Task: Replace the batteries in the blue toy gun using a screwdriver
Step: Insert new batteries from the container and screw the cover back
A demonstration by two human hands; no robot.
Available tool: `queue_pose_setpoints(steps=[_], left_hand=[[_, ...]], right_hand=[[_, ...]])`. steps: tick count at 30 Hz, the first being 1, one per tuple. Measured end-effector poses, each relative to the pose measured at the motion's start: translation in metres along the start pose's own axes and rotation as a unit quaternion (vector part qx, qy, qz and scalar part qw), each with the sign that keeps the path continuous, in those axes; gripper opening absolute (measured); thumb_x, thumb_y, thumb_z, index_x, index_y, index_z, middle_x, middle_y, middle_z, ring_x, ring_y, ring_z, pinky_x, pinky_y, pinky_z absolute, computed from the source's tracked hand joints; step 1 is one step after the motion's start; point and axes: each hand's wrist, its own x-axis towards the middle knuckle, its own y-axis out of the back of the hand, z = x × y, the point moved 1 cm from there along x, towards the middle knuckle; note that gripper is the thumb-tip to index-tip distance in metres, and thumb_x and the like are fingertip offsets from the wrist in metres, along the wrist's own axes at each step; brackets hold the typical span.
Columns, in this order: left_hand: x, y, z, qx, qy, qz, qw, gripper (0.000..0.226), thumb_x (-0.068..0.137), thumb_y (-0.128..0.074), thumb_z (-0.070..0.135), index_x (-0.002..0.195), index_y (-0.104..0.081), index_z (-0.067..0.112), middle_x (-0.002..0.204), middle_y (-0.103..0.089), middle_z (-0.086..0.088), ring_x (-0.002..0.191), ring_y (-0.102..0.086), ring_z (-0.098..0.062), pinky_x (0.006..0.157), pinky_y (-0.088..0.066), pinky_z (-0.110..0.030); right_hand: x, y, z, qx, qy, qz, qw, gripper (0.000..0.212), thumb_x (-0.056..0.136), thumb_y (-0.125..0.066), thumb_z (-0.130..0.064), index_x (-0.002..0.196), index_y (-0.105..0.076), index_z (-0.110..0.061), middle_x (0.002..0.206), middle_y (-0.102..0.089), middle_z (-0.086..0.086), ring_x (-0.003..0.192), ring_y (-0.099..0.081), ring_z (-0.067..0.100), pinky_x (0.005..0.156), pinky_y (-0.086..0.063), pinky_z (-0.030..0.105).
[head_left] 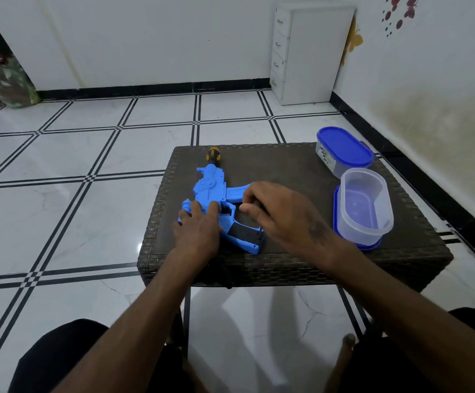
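Note:
The blue toy gun (210, 185) lies flat on a dark wicker table (287, 165), its grip with a black panel (243, 231) pointing toward me. My left hand (198, 228) rests on the gun's near-left end, fingers laid over the body. My right hand (279, 214) hovers beside the blue magazine (235, 194). Its thumb and fingers are curled and pinch a small dark piece that the hand mostly hides. A screwdriver with a yellow and black handle (213, 154) lies just beyond the gun's far end.
A closed plastic container with a blue lid (344, 148) stands at the table's far right corner. In front of it an open clear container (364, 205) sits on its blue lid (369, 246). A white drawer unit (310, 55) stands by the wall.

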Motion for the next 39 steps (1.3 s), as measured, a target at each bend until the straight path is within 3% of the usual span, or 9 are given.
queue_pose_setpoints(steps=[5, 10, 13, 17, 19, 22, 24, 28, 39], left_hand=[[0.000, -0.001, -0.001, -0.002, -0.002, 0.000, 1.000, 0.040, 0.099, -0.049, 0.030, 0.136, -0.033, 0.025, 0.147, -0.022, -0.016, 0.135, -0.029, -0.042, 0.109, -0.031, -0.054], [0.001, -0.001, -0.001, -0.003, -0.002, -0.001, 1.000, 0.041, 0.099, -0.050, 0.029, 0.136, -0.033, 0.025, 0.147, -0.022, -0.016, 0.135, -0.028, -0.042, 0.109, -0.031, -0.055], [0.000, 0.000, -0.001, -0.003, -0.001, 0.000, 1.000, 0.042, 0.099, -0.049, 0.030, 0.136, -0.032, 0.025, 0.147, -0.022, -0.016, 0.135, -0.028, -0.042, 0.110, -0.031, -0.054], [0.001, -0.001, -0.001, -0.001, 0.000, 0.004, 1.000, 0.042, 0.099, -0.049, 0.030, 0.137, -0.033, 0.025, 0.147, -0.022, -0.016, 0.135, -0.030, -0.042, 0.110, -0.031, -0.054], [0.001, -0.001, -0.001, -0.003, -0.001, 0.003, 1.000, 0.042, 0.099, -0.049, 0.030, 0.137, -0.033, 0.025, 0.147, -0.022, -0.017, 0.135, -0.029, -0.043, 0.110, -0.030, -0.055], [0.001, -0.001, -0.001, -0.005, -0.001, 0.000, 1.000, 0.042, 0.099, -0.050, 0.030, 0.137, -0.033, 0.025, 0.148, -0.022, -0.017, 0.136, -0.027, -0.043, 0.110, -0.030, -0.056], [0.000, -0.001, -0.002, -0.004, -0.001, 0.003, 1.000, 0.042, 0.098, -0.050, 0.030, 0.136, -0.033, 0.024, 0.148, -0.022, -0.017, 0.135, -0.029, -0.044, 0.110, -0.031, -0.055], [0.001, -0.002, -0.002, -0.006, 0.002, 0.001, 1.000, 0.041, 0.098, -0.051, 0.030, 0.136, -0.034, 0.025, 0.148, -0.021, -0.017, 0.134, -0.029, -0.044, 0.110, -0.030, -0.055], [0.007, -0.003, -0.008, -0.027, -0.006, -0.007, 1.000, 0.046, 0.096, -0.054, 0.033, 0.137, -0.034, 0.028, 0.152, -0.019, -0.014, 0.137, -0.028, -0.041, 0.110, -0.031, -0.056]], right_hand=[[-0.005, 0.000, 0.005, 0.124, -0.029, -0.063, 0.990, 0.035, 0.097, -0.041, -0.006, 0.127, -0.051, -0.021, 0.121, -0.058, -0.007, 0.103, -0.059, 0.005, 0.088, -0.050, 0.030], [-0.002, -0.003, 0.007, 0.073, -0.013, 0.001, 0.997, 0.011, 0.093, -0.056, -0.022, 0.102, -0.063, -0.022, 0.086, -0.066, -0.005, 0.075, -0.062, 0.013, 0.067, -0.053, 0.037], [0.002, -0.002, 0.007, 0.019, -0.011, 0.005, 1.000, 0.009, 0.095, -0.058, -0.034, 0.096, -0.058, -0.025, 0.081, -0.058, -0.012, 0.070, -0.053, 0.007, 0.062, -0.049, 0.033], [-0.002, 0.000, 0.005, 0.092, -0.016, -0.069, 0.993, 0.026, 0.101, -0.044, -0.015, 0.125, -0.052, -0.020, 0.120, -0.058, -0.007, 0.109, -0.055, 0.005, 0.092, -0.046, 0.025], [-0.001, 0.003, 0.004, 0.142, -0.018, -0.090, 0.986, 0.038, 0.097, -0.042, 0.001, 0.129, -0.053, -0.016, 0.122, -0.061, 0.000, 0.113, -0.058, 0.008, 0.097, -0.049, 0.029], [0.002, 0.004, 0.006, 0.122, -0.018, -0.062, 0.990, 0.041, 0.092, -0.051, 0.005, 0.123, -0.058, -0.021, 0.097, -0.068, 0.001, 0.089, -0.065, 0.003, 0.078, -0.057, 0.037], [0.004, 0.003, 0.007, 0.088, -0.005, -0.035, 0.996, 0.026, 0.091, -0.056, -0.002, 0.108, -0.062, -0.021, 0.086, -0.067, 0.001, 0.076, -0.063, 0.007, 0.068, -0.054, 0.040], [0.009, 0.003, 0.010, 0.075, -0.002, -0.019, 0.997, 0.006, 0.089, -0.062, -0.011, 0.091, -0.063, -0.016, 0.080, -0.066, 0.000, 0.071, -0.060, 0.018, 0.065, -0.051, 0.042], [0.005, 0.005, 0.013, 0.052, -0.031, -0.001, 0.998, 0.009, 0.090, -0.067, -0.018, 0.098, -0.063, -0.019, 0.081, -0.067, 0.001, 0.072, -0.061, 0.017, 0.066, -0.050, 0.038]])
